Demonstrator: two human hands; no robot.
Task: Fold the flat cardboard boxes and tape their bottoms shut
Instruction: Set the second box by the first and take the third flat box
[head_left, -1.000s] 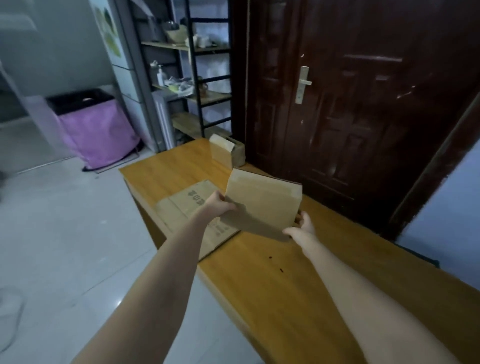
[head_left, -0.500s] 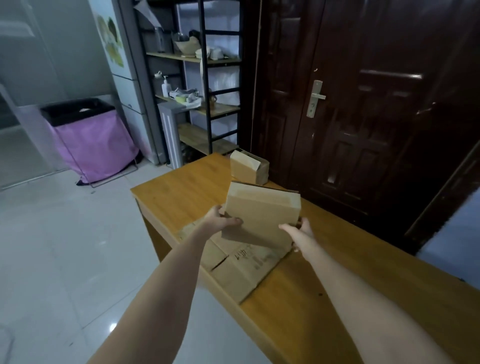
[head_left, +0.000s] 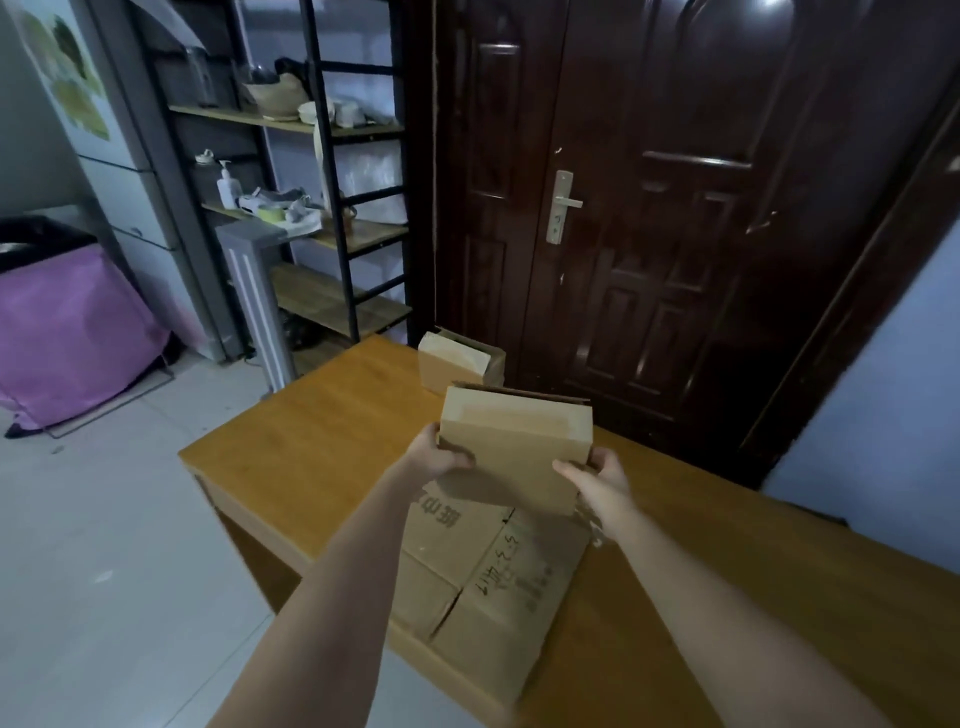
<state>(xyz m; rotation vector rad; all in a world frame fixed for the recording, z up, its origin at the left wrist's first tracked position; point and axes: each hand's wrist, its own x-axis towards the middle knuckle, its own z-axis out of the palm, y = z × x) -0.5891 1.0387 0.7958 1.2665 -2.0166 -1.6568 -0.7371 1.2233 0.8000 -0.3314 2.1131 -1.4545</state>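
Note:
A small folded cardboard box (head_left: 514, 447) is held above the wooden table (head_left: 322, 441), with a strip of clear tape along its upper face. My left hand (head_left: 434, 460) grips its left edge, thumb on the front. My right hand (head_left: 597, 480) grips its right edge. Beneath the box lies a large flat cardboard sheet (head_left: 483, 577) with printed and handwritten marks, overhanging the table's near edge. Another small folded box (head_left: 457, 361) stands at the table's far end by the door.
A dark wooden door (head_left: 623, 218) is right behind the table. A black metal shelf rack (head_left: 322, 218) with bottles and bowls stands at the back left, with a grey upright panel (head_left: 254, 296) in front. A pink-covered bin (head_left: 67, 332) sits on the tiled floor, left.
The view has tilted and come closer to the table. The box has turned more level between my hands, and both hands keep their hold on it.

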